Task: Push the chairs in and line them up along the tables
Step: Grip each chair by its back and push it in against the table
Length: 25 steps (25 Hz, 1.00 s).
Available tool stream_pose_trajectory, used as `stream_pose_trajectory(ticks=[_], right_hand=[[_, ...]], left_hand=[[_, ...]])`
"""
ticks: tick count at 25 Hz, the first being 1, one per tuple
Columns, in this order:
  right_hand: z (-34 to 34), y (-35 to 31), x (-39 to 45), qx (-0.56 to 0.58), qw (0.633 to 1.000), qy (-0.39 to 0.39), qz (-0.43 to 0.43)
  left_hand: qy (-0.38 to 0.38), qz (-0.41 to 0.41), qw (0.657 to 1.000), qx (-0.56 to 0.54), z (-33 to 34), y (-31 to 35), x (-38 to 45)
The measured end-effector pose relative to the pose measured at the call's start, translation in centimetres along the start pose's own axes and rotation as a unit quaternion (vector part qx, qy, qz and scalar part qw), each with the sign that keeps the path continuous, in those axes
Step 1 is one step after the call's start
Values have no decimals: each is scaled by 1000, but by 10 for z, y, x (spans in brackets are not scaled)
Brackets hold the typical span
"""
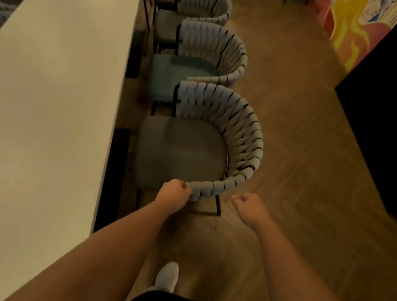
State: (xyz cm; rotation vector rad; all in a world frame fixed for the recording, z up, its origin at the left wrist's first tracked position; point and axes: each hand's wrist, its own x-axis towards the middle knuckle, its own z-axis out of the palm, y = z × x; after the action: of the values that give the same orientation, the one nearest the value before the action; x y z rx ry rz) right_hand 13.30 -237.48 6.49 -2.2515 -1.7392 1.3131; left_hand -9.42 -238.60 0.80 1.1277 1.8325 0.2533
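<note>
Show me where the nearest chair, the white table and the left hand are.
nearest chair [181, 152], head view, on its grey seat cushion
white table [43, 98], head view, on its bare top
left hand [173, 194], head view, on the back of the hand

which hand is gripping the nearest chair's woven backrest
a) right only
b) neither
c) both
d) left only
d) The left hand curls round the end of the nearest chair's woven backrest, while the right hand is a fist beside it, apart from the weave.
</note>
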Motion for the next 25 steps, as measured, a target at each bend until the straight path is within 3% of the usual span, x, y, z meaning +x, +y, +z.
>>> stream_pose_trajectory(ticks=[7,12,19,25], right_hand=[[-79,-13,118,-68,996,-24,-46],[-147,-15,234,-179,972,-79,-128],[-209,-37,330,-268,920,-186,-218],[-214,-51,359,-278,908,-216,-226]], left_hand=[[24,-51,997,-61,12,68,82],[105,-98,983,-116,42,128,140],[206,-195,930,-232,101,198,142],[240,-260,891,-286,132,197,136]])
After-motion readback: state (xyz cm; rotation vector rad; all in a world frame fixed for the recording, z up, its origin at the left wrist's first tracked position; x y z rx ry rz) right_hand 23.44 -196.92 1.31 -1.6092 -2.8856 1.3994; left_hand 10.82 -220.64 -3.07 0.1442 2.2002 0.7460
